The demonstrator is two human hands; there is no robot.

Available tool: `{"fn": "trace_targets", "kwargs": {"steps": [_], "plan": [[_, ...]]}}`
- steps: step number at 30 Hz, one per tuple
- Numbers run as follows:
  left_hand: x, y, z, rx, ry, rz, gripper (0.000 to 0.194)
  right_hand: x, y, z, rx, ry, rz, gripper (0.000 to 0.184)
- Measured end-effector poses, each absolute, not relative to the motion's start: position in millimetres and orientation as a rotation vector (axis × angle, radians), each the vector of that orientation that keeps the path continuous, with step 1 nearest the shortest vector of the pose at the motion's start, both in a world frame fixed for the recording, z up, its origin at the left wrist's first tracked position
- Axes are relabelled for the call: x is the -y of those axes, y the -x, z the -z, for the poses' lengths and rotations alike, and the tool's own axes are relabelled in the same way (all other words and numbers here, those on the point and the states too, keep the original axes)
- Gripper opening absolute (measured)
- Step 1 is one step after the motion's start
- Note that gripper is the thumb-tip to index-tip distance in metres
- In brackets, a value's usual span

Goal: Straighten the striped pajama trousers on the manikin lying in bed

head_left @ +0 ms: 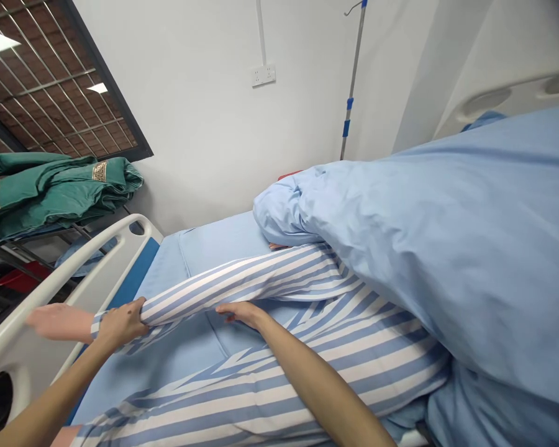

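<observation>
A leg in a blue-and-white striped trouser leg [261, 273] lies stretched across the bed, with its bare foot [63, 321] near the footboard. My left hand [125, 321] is wrapped round the lower leg just above the ankle. Along the near side of the same leg, below the knee, my right hand [242, 311] has its fingers extended, their tips at the cloth. Some of those fingertips are hidden. Closer to me rests the second striped trouser leg [223, 397], under my right forearm. A light blue quilt [423, 230] is folded back over the upper body.
A pale plastic footboard [74, 285] closes the left end of the bed, over a blue sheet [214, 239]. Green folded cloth [65, 186] lies beyond it, beneath a barred window [51, 74]. An IV pole [354, 74] stands by the wall near a socket [263, 76].
</observation>
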State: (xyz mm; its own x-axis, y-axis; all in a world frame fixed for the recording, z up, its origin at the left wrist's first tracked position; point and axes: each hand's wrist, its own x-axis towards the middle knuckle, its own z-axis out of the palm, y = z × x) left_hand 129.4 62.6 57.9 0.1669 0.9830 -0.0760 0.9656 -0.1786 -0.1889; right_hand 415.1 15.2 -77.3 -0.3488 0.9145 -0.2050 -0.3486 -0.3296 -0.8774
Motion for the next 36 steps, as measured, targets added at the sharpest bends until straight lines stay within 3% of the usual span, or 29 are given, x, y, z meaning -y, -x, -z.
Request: {"fn": "trace_targets", "kwargs": {"steps": [4, 9, 14, 19, 25, 31, 36], "plan": [[-66.0, -140.9, -20.5, 2.029, 2.34, -0.229, 0.044, -13.4, -422.7, 59.3, 0.868, 0.779, -1.643, 0.033], [-62.7, -186.4, 20.0, 2.226, 2.408, 0.144, 0.044, -11.0, -441.4, 36.0, 0.871, 0.701, -1.456, 0.031], [-56.2, -231.2, 39.7, 2.349, 2.433, 0.456, 0.047, -6.3, -462.7, 17.2, 1.04, 0.665, -1.208, 0.035], [-51.8, -241.3, 45.8, 2.338, 2.429, 0.49, 0.047, -5.1, -467.3, 13.7, 1.082, 0.712, -1.166, 0.038], [-47.4, -216.2, 29.5, 2.276, 2.419, 0.253, 0.044, -3.8, -461.3, 17.6, 1.057, 0.701, -1.296, 0.04], [-48.5, -165.0, -24.9, 2.112, 2.344, -0.041, 0.041, 0.4, -443.4, 33.5, 0.993, 0.704, -1.443, 0.05], [-47.1, -140.0, -83.1, 1.887, 2.28, -0.249, 0.039, 7.8, -421.7, 55.2, 0.93, 0.724, -1.662, 0.033]]}}
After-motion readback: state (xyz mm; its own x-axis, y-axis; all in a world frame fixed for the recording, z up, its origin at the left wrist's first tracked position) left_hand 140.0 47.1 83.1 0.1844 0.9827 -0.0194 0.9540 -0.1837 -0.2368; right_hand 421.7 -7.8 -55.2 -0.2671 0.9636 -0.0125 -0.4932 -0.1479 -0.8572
